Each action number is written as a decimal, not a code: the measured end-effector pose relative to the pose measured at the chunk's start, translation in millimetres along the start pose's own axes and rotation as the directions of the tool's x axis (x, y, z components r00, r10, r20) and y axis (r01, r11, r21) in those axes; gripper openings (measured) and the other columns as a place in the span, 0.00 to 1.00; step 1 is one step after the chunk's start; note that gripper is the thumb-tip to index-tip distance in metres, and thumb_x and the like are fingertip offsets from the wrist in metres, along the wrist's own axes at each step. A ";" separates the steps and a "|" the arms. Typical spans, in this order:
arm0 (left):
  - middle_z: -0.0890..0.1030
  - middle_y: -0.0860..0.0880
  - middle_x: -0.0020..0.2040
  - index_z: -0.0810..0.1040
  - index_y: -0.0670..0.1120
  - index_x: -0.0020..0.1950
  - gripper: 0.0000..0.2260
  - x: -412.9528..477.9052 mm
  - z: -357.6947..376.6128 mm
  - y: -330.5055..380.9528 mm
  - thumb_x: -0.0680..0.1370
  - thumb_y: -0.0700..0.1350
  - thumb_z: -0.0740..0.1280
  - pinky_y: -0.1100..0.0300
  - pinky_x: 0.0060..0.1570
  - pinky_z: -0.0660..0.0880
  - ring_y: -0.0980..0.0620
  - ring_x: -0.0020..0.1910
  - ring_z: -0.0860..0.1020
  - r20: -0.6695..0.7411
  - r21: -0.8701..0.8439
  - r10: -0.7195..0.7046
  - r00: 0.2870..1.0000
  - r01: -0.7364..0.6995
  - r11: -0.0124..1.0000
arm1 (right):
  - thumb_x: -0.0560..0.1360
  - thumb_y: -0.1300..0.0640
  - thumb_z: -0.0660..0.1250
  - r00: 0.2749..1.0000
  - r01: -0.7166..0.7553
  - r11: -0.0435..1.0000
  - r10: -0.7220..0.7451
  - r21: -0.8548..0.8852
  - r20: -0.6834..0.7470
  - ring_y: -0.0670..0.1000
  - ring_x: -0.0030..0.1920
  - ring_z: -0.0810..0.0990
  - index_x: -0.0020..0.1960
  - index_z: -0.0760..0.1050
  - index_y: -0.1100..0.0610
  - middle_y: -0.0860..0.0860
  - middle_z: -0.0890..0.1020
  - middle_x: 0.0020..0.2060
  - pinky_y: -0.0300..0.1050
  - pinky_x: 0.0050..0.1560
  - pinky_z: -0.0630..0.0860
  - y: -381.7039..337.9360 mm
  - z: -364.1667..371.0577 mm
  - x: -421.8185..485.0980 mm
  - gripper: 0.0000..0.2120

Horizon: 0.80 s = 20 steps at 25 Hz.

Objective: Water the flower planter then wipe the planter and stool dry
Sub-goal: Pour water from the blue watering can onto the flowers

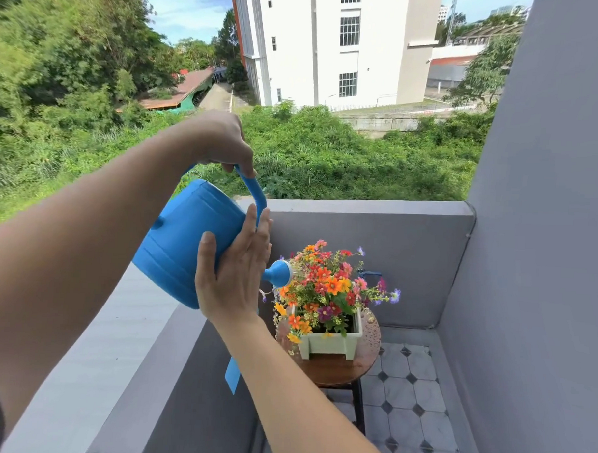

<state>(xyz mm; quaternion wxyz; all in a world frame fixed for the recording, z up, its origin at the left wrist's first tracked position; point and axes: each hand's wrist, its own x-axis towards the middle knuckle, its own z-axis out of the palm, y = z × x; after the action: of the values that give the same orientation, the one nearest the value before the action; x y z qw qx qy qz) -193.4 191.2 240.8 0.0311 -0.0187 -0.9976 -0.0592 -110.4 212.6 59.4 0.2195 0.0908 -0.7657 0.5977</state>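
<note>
Nearest us, two bare forearms point(84, 251) reach forward from the lower edge of the view. Our left hand point(222, 144) curls its fingers round the arched handle point(254, 190) of the blue watering can point(187, 235), gripping it from above. Our right hand point(234, 275) lies flat against the can's side, its fingers straight and close together and its thumb spread apart, so it presses rather than grasps. We see the can tipped forward, its round rose point(280, 273) right at the flowers point(326, 282), with fine streams of water leaving it. Orange, red, pink and purple blooms fill the pale rectangular planter point(333, 342), which stands on short feet on the round wooden stool point(336, 368). Droplets point(371, 332) bead on the stool top just right of the planter. We find the stool on the tiled floor point(407, 385), in the corner formed by the grey parapet point(376, 229) and the side wall. A blue strip point(232, 377) hangs below the right wrist; we cannot tell what it belongs to. Beyond the parapet lie green shrubs point(328, 152) and a white building point(298, 44)
</note>
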 end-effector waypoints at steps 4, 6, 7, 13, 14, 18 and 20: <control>0.79 0.48 0.30 0.84 0.41 0.43 0.13 3.1 -3.3 0.1 0.68 0.51 0.74 0.62 0.24 0.64 0.52 0.24 0.67 0.003 -0.084 0.011 1.000 -0.011 0.996 | 0.76 0.40 0.48 0.998 0.014 1.000 -0.015 -0.016 -0.066 0.53 0.77 0.40 0.76 0.42 0.52 0.55 0.45 0.77 0.52 0.75 0.42 -1.1 -1.5 8.2 0.33; 0.78 0.49 0.30 0.85 0.41 0.45 0.13 4.9 -4.7 0.7 0.69 0.50 0.74 0.62 0.24 0.64 0.54 0.25 0.68 -0.041 -0.126 0.012 0.999 -0.017 0.992 | 0.77 0.41 0.49 0.996 0.042 0.998 -0.045 -0.047 -0.072 0.55 0.77 0.41 0.76 0.43 0.52 0.56 0.46 0.77 0.53 0.75 0.44 2.9 -4.4 17.0 0.33; 0.78 0.49 0.30 0.85 0.41 0.45 0.13 5.6 -5.0 0.6 0.69 0.50 0.74 0.62 0.25 0.64 0.54 0.26 0.68 -0.065 -0.134 0.011 0.998 -0.020 0.991 | 0.76 0.41 0.48 0.996 0.052 0.996 -0.056 -0.067 -0.063 0.55 0.77 0.42 0.76 0.43 0.53 0.56 0.46 0.77 0.54 0.75 0.44 5.3 -6.1 20.8 0.33; 0.77 0.48 0.29 0.85 0.40 0.45 0.13 8.2 -0.3 -19.8 0.69 0.49 0.74 0.61 0.27 0.64 0.52 0.28 0.69 -0.067 -0.124 -0.004 0.998 -0.005 0.992 | 0.76 0.38 0.45 0.994 0.058 0.983 -0.041 -0.172 0.102 0.55 0.77 0.41 0.76 0.40 0.53 0.57 0.43 0.77 0.53 0.75 0.41 6.6 -5.4 17.9 0.35; 0.77 0.48 0.29 0.85 0.41 0.45 0.12 7.5 1.0 -24.4 0.69 0.49 0.75 0.61 0.26 0.64 0.52 0.27 0.69 -0.041 -0.112 -0.006 0.999 0.001 0.994 | 0.76 0.36 0.44 0.991 0.062 0.981 -0.038 -0.182 0.129 0.55 0.77 0.40 0.76 0.39 0.53 0.56 0.43 0.77 0.54 0.75 0.40 5.9 -4.0 13.2 0.36; 0.77 0.49 0.25 0.86 0.45 0.43 0.08 4.5 2.9 -32.3 0.69 0.48 0.75 0.64 0.23 0.61 0.53 0.22 0.65 0.079 -0.160 0.029 0.996 -0.016 0.987 | 0.73 0.36 0.41 0.983 0.100 0.976 -0.067 -0.193 0.172 0.53 0.77 0.36 0.75 0.36 0.49 0.54 0.40 0.77 0.53 0.75 0.36 2.1 -0.7 -7.0 0.35; 0.77 0.50 0.25 0.86 0.46 0.43 0.07 3.0 2.0 -31.0 0.69 0.48 0.75 0.64 0.22 0.60 0.54 0.20 0.64 0.105 -0.169 0.062 0.993 -0.044 0.985 | 0.74 0.36 0.42 0.986 0.125 0.974 -0.100 -0.188 0.135 0.52 0.76 0.36 0.74 0.36 0.45 0.54 0.41 0.77 0.51 0.74 0.35 2.1 0.1 -10.8 0.33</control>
<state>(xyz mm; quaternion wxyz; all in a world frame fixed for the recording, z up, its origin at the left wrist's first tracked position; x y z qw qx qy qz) -197.8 160.8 235.4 -0.0239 -0.0511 -0.9885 -0.1405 -101.6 211.7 52.7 0.2126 0.1492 -0.8266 0.4993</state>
